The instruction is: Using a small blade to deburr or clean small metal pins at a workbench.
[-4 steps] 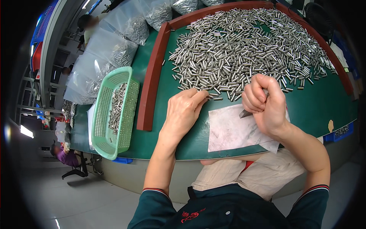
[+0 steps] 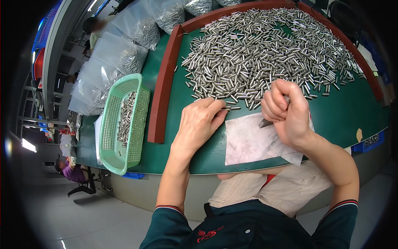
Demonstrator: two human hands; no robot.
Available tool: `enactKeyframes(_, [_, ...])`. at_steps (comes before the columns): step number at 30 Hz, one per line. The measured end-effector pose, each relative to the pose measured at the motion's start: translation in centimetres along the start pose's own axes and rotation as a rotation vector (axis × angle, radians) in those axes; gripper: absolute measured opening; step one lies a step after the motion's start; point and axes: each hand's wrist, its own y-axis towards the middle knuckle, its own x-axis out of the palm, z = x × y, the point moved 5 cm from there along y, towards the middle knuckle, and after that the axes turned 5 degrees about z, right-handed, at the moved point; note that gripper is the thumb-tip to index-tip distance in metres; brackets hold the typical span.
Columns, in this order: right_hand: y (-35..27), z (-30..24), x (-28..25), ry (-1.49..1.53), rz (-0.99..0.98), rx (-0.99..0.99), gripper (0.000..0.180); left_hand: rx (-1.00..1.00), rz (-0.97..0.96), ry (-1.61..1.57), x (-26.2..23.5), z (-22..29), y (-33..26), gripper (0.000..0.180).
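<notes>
A large heap of short silvery metal pins (image 2: 257, 54) covers the far part of the green table. At its near edge my left hand (image 2: 199, 122) is closed, thumb and forefinger together around a metal pin (image 2: 226, 108). Other pins lie right by those fingertips. My right hand (image 2: 286, 112) is curled into a fist above a stained white cloth (image 2: 248, 143). From the bottom of this fist juts the dark, angled end of a metal tool (image 2: 265, 123); the rest of it is hidden in my palm.
A light green perforated basket (image 2: 139, 120) holding pins stands at left, beyond a dark red wooden rail (image 2: 163, 91). Clear plastic bags of pins (image 2: 124, 56) line the far left. A blue tray (image 2: 369, 143) sits at the right edge. Other people are in the background.
The view has shifted slightly. The pin at my left fingertips shows more plainly now, with the thumb a little lower. My right hand stays closed in nearly the same place.
</notes>
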Motion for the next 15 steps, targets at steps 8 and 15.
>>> enactKeyframes(8, [0.0, -0.1, 0.1, -0.017, 0.015, 0.013, 0.032, 0.083, 0.029, 0.042, 1.3, 0.1, 0.3, 0.012])
enactKeyframes(15, [-0.1, -0.3, 0.2, -0.013, 0.015, 0.001, 0.033, -0.185, 0.058, -0.489, 0.7, -0.3, 0.0, 0.009])
